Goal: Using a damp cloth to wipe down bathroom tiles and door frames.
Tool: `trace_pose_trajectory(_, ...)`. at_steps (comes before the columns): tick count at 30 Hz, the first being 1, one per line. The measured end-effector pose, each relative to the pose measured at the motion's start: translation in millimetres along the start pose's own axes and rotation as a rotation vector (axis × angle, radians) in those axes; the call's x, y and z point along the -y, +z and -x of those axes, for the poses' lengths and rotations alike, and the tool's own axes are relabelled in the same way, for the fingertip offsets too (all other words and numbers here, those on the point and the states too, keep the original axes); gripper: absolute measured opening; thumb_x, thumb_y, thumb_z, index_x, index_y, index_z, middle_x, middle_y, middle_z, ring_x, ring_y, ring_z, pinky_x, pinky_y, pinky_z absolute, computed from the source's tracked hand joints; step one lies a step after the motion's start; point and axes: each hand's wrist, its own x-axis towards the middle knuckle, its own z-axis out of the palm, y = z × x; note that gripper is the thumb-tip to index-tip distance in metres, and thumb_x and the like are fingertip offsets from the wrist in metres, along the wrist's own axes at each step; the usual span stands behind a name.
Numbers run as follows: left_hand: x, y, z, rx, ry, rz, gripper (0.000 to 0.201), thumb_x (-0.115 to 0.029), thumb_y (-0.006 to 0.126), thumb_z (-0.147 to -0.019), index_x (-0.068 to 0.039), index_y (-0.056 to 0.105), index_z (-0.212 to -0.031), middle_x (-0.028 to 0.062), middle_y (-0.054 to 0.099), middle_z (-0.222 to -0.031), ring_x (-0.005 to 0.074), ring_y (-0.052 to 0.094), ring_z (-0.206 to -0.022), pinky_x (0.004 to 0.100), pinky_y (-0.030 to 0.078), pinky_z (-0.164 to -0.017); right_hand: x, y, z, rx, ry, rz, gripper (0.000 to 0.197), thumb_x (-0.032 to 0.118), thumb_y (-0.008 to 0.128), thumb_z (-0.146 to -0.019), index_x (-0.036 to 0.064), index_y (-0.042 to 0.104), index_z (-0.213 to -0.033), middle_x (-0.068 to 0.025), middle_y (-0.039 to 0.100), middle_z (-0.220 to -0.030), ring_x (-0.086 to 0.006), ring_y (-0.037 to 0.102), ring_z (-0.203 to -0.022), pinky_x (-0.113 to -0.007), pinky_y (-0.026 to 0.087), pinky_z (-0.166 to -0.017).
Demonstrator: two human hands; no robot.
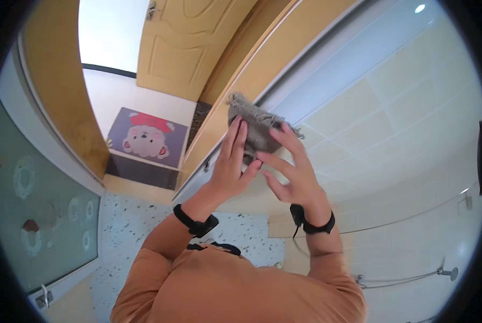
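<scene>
A grey-brown cloth with a shaggy, fringed upper edge lies against the white and wood-coloured door frame, ahead of me. My left hand rests its outstretched fingers flat on the cloth's left part, with the thumb pointing toward the right hand. Beside it, my right hand has its fingers spread, the fingertips over the cloth's right part. Whether those right fingertips press on the cloth or hover just above it, I cannot tell. Black bands sit on both wrists.
A frosted green glass door stands at the left. Through the doorway are a mat with a bear picture and a yellow wooden door. Pale tiled wall extends rightward, with a metal rail at lower right. Speckled floor lies below.
</scene>
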Motion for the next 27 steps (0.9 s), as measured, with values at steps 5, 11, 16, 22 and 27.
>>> trace_pose_trajectory(5,-1,9,-12,0.004,0.123,-0.212,0.076,-0.021,0.066,-0.081,0.004,0.024,-0.139,0.0255,0.031,-0.14,0.0413,0.035,-0.127,0.0434,0.034,-0.102,4,-13,68,-0.516,0.289,0.169,0.024,0.0,0.058,-0.074,0.0028,0.063,-0.097,-0.019,0.047,-0.12,-0.0343,0.045,-0.113,-0.042,0.037,-0.096)
trace_pose_trajectory(11,-33,-3,-107,-0.046,0.311,-0.202,0.075,-0.016,0.069,-0.078,0.003,0.029,-0.138,0.0238,0.039,-0.136,0.0405,0.037,-0.126,0.0416,0.034,-0.103,-1,-6,79,-0.493,0.418,0.269,0.021,0.002,0.057,-0.076,0.0038,0.063,-0.096,-0.0184,0.048,-0.118,-0.0332,0.045,-0.111,-0.041,0.037,-0.094)
trace_pose_trajectory(16,-91,-12,-190,-0.061,0.42,-0.222,0.069,-0.012,0.068,-0.074,0.003,0.035,-0.133,0.0241,0.041,-0.133,0.0409,0.041,-0.121,0.0404,0.038,-0.098,-2,-4,87,-0.572,0.399,0.291,0.02,0.003,0.058,-0.076,0.0056,0.063,-0.095,-0.017,0.048,-0.118,-0.0329,0.045,-0.11,-0.04,0.038,-0.092)
trace_pose_trajectory(22,-142,-16,-291,-0.117,0.534,-0.263,0.055,-0.019,0.068,-0.075,0.005,0.047,-0.119,0.0238,0.055,-0.115,0.0366,0.056,-0.102,0.0396,0.047,-0.086,-5,-9,89,-0.634,0.398,0.287,0.019,0.004,0.06,-0.075,0.0061,0.064,-0.094,-0.0162,0.048,-0.117,-0.0323,0.045,-0.11,-0.04,0.039,-0.092)
trace_pose_trajectory(27,-171,-18,-363,-0.133,0.478,-0.317,0.038,-0.032,0.061,-0.083,-0.001,0.059,-0.106,0.0232,0.063,-0.089,0.0397,0.06,-0.088,0.0421,0.048,-0.077,0,-8,88,-0.689,0.422,0.277,0.019,0.003,0.06,-0.075,0.0065,0.064,-0.094,-0.0163,0.048,-0.117,-0.0321,0.045,-0.11,-0.04,0.039,-0.092)
